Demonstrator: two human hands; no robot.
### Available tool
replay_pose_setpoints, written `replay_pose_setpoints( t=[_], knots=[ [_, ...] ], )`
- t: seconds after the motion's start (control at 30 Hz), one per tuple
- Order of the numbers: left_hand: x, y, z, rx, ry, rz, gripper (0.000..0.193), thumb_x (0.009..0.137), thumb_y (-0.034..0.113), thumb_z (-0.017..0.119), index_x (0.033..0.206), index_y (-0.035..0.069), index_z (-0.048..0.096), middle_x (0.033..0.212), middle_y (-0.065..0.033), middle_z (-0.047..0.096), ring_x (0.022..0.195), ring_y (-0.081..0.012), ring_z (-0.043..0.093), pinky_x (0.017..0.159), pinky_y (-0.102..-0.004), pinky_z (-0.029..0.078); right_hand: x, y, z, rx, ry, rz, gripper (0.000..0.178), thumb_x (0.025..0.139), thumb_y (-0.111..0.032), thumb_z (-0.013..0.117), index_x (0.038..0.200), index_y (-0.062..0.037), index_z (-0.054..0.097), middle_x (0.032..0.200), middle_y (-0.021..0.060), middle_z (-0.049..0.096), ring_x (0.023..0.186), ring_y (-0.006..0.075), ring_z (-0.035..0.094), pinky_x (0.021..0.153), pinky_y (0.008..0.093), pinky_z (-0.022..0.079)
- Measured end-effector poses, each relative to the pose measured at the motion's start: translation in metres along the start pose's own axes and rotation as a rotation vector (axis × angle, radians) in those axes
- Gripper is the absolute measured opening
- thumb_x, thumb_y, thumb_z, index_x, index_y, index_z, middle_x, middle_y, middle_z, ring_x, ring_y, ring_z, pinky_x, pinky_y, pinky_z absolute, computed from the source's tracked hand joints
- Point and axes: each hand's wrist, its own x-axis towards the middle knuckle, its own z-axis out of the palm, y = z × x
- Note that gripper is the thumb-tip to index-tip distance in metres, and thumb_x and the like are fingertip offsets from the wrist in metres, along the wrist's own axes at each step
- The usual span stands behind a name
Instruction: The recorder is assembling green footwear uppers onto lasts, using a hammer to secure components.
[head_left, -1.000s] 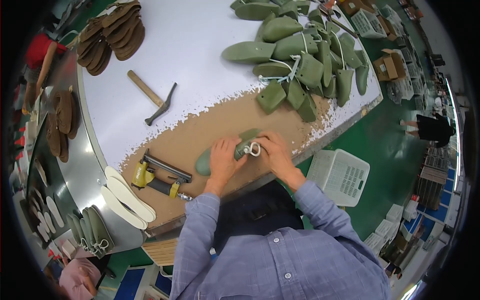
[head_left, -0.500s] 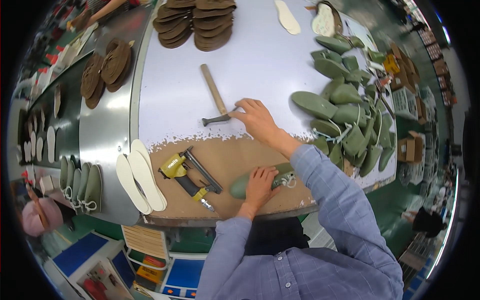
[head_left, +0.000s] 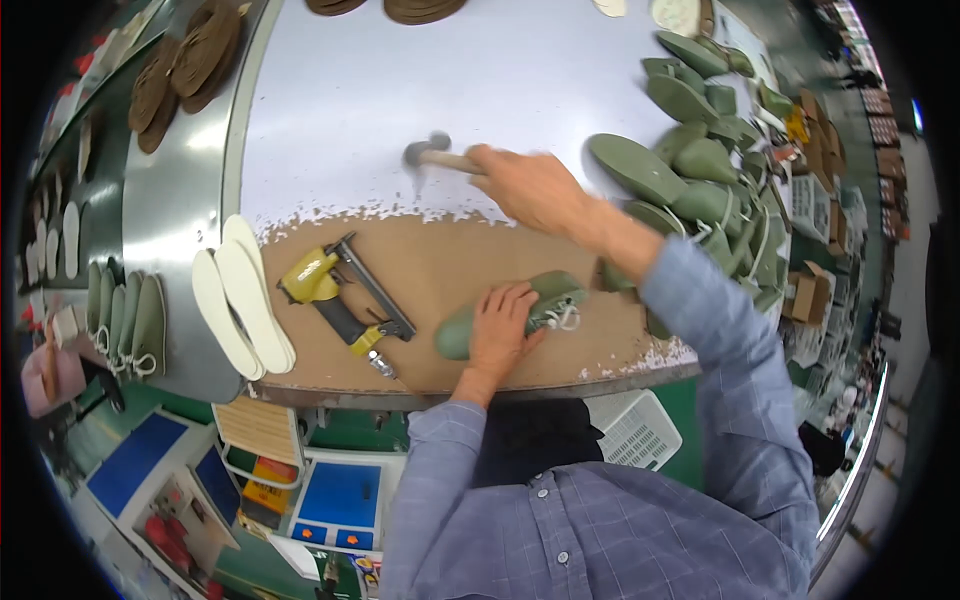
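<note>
A hammer (head_left: 448, 160) with a pale wooden handle is raised over the white part of the table, its dark head blurred by motion. My right hand (head_left: 528, 190) is closed around the handle. Near the table's front edge, a green shoe last (head_left: 456, 336) with white string lies on its side on the brown surface. My left hand (head_left: 502, 328) rests across its middle, fingers curled over it, holding it down. Left of that hand lies a yellow and black pneumatic staple gun (head_left: 345, 300). Two cream insoles (head_left: 232, 300) overlap farther left.
A heap of green shoe lasts (head_left: 700, 190) covers the table's right side. Brown shoe pieces (head_left: 425, 8) are stacked at the far edge. On the metal surface at left stand more brown pieces (head_left: 205, 50) and green lasts (head_left: 148, 325). A white basket (head_left: 640, 430) sits below the table.
My right hand has picked up the hammer, which lay on the table, and swung its head around to the left. My left hand stays on the shoe last. The view has shifted nearer the table's front.
</note>
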Motion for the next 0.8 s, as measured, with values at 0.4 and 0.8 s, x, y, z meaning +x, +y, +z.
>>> replay_pose_setpoints(
  t=[0.4, 0.8],
  knots=[
    [-0.001, -0.003, 0.014, 0.061, 0.049, 0.11, 0.056, 0.062, 0.018, 0.077, 0.111, 0.008, 0.053, 0.118, -0.007, 0.057, 0.111, -0.0273, 0.051, 0.097, -0.045, 0.037, -0.282, -0.049, 0.082, 0.498, 0.52, 0.655, 0.045, 0.096, -0.01, 0.046, 0.14, -0.007, 0.038, 0.075, 0.0029, 0.054, 0.062, 0.0087, 0.047, 0.057, 0.0245, 0.043],
    [0.002, 0.004, 0.01, 0.095, 0.055, 0.131, 0.053, 0.064, 0.017, 0.076, 0.11, 0.007, 0.053, 0.115, -0.0085, 0.058, 0.106, -0.0281, 0.053, 0.091, -0.0418, 0.04, -0.277, -0.051, 0.106, 0.726, 0.763, 0.795, 0.042, 0.095, -0.017, 0.049, 0.137, -0.0161, 0.042, 0.084, 0.0196, 0.061, 0.062, 0.0222, 0.054, 0.069, 0.0328, 0.047]
  ],
)
